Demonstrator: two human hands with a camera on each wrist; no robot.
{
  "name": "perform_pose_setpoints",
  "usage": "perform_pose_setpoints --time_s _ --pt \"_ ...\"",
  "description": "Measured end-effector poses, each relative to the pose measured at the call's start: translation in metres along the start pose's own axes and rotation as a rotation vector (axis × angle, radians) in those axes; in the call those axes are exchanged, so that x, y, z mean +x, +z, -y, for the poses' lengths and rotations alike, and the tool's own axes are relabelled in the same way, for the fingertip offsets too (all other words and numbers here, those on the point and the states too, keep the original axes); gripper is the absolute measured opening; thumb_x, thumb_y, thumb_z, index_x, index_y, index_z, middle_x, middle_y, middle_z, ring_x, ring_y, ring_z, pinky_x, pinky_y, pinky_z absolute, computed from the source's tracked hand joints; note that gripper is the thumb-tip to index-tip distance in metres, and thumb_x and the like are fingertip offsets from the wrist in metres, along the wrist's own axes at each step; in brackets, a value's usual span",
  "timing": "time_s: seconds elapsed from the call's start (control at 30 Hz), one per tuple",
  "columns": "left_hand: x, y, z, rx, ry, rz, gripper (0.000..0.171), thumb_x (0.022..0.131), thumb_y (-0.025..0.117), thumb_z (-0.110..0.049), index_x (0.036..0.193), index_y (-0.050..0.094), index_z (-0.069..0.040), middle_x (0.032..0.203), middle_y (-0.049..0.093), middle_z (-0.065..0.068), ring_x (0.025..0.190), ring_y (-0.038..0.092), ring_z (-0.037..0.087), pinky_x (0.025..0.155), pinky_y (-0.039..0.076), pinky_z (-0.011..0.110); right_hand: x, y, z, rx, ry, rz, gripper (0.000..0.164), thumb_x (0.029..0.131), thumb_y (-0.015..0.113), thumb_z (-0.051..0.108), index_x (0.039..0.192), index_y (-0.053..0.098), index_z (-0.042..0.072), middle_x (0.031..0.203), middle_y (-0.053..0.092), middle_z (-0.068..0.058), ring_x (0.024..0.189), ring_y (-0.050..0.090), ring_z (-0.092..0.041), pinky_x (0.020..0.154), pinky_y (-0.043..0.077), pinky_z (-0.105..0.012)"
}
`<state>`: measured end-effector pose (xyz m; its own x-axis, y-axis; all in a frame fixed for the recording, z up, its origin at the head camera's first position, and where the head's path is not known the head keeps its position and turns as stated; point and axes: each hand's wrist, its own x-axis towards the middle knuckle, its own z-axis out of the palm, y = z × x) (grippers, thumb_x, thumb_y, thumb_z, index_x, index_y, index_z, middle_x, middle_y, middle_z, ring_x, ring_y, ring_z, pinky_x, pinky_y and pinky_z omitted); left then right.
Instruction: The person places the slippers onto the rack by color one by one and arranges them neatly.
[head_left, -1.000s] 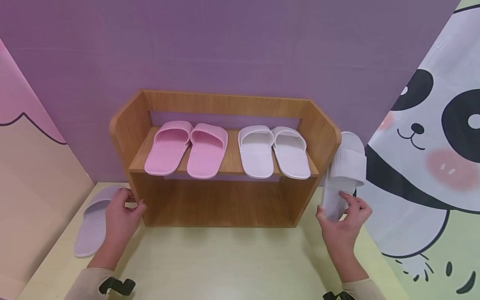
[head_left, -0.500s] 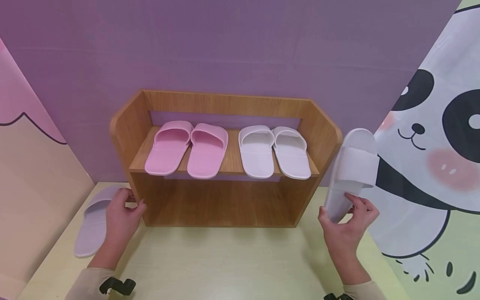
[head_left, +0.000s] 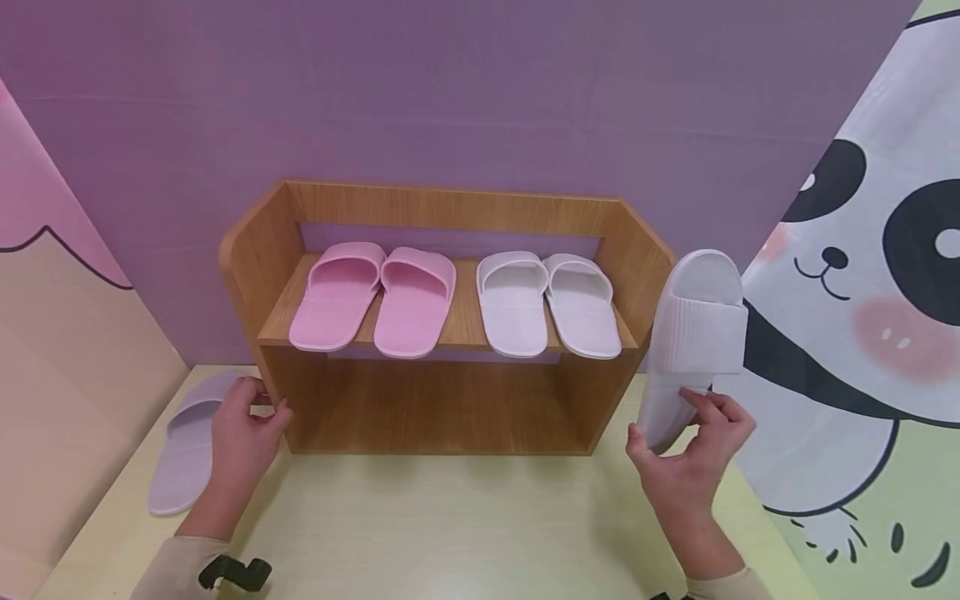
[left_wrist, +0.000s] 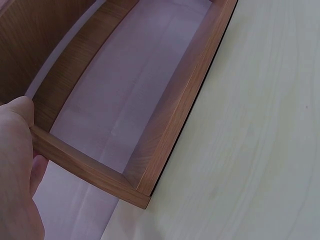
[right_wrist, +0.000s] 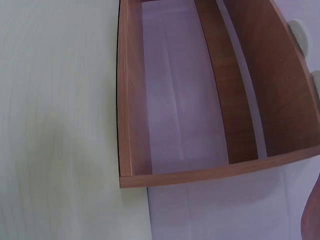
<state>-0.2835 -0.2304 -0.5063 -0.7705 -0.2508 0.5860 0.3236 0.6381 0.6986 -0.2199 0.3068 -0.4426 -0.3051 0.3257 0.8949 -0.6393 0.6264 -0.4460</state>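
A wooden shoe rack stands on the table. My left hand pinches the front edge of its left side panel; in the left wrist view the thumb lies inside the panel and a finger outside. Beyond the rack's right side, my right hand holds a white slipper by its heel end, toe pointing up. Little of the right hand shows in the right wrist view, and the held slipper is out of sight there. Behind my left hand a pale lilac slipper lies on the table, partly hidden.
On the upper shelf sit two pink slippers at left and two white slippers at right. A purple wall rises behind the rack. A panda picture covers the right wall. Pale tabletop extends in front.
The white slipper in my right hand has lifted slightly and turned, swinging right and then back left, so its top faces me more. My left hand and the rack have stayed put.
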Motion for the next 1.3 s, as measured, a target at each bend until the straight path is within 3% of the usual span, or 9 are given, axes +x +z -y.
perform_pose_setpoints --time_s 0.1,0.23,0.43,0.6,0.77,0.97,1.3 --pt "0.0 0.0 0.0 -0.001 0.0 0.0 0.022 0.089 0.078 0.007 0.104 0.064 0.0 0.105 0.065 0.015 0.099 0.069 0.033 0.069 0.044 0.0 -0.004 0.0 -0.008 -0.027 -0.019 0.01 0.073 0.065 0.082 0.02 0.128 0.063 -0.014 0.135 0.046 -0.032 0.139 0.037 -0.027 0.101 0.042 -0.027" --pt "0.0 0.0 0.0 -0.001 0.006 -0.005 0.023 0.089 0.079 0.008 0.103 0.064 0.0 0.104 0.065 0.015 0.097 0.068 0.029 0.069 0.045 0.0 -0.009 0.0 -0.012 -0.033 -0.021 0.041 0.074 0.063 0.083 0.022 0.127 0.065 -0.012 0.136 0.047 -0.028 0.14 0.037 -0.024 0.103 0.042 -0.027" --pt "-0.001 0.001 0.001 0.006 0.01 -0.012 0.023 0.088 0.08 0.008 0.103 0.064 0.0 0.103 0.065 0.013 0.096 0.064 0.016 0.069 0.046 0.001 -0.011 0.006 0.01 0.006 -0.012 0.124 0.075 0.062 0.083 0.016 0.128 0.063 -0.013 0.134 0.04 -0.043 0.14 0.038 -0.026 0.105 0.042 -0.027" --pt "0.0 0.0 0.001 0.002 0.017 -0.022 0.021 0.088 0.079 0.007 0.102 0.065 -0.001 0.102 0.066 0.012 0.094 0.06 0.004 0.069 0.047 0.002 -0.008 0.013 0.035 0.067 -0.036 0.179 0.073 0.061 0.081 0.012 0.126 0.061 -0.015 0.13 0.039 -0.048 0.138 0.04 -0.027 0.106 0.042 -0.027" --pt "0.0 0.0 -0.001 -0.016 0.029 -0.033 0.021 0.087 0.079 0.007 0.101 0.066 -0.002 0.102 0.066 0.011 0.094 0.059 0.002 0.068 0.047 0.002 -0.016 0.016 0.027 0.078 -0.072 0.267 0.073 0.061 0.084 0.016 0.126 0.063 -0.011 0.132 0.043 -0.045 0.138 0.04 -0.024 0.106 0.041 -0.027" --pt "-0.001 -0.001 -0.002 -0.023 0.034 -0.032 0.021 0.087 0.078 0.009 0.1 0.065 -0.001 0.102 0.066 0.012 0.094 0.064 0.014 0.068 0.047 0.002 -0.022 0.021 0.02 0.11 -0.172 0.339 0.07 0.07 0.084 0.035 0.123 0.067 -0.008 0.128 0.045 -0.044 0.13 0.045 -0.027 0.1 0.041 -0.028" --pt "0.0 0.0 0.0 -0.01 0.027 -0.012 0.022 0.089 0.078 0.009 0.103 0.063 0.0 0.103 0.065 0.013 0.097 0.068 0.03 0.069 0.045 0.001 -0.031 0.026 0.032 0.148 -0.188 0.536 0.069 0.09 0.079 0.056 0.129 0.069 0.0 0.137 0.047 -0.034 0.125 0.051 -0.029 0.099 0.045 -0.022"
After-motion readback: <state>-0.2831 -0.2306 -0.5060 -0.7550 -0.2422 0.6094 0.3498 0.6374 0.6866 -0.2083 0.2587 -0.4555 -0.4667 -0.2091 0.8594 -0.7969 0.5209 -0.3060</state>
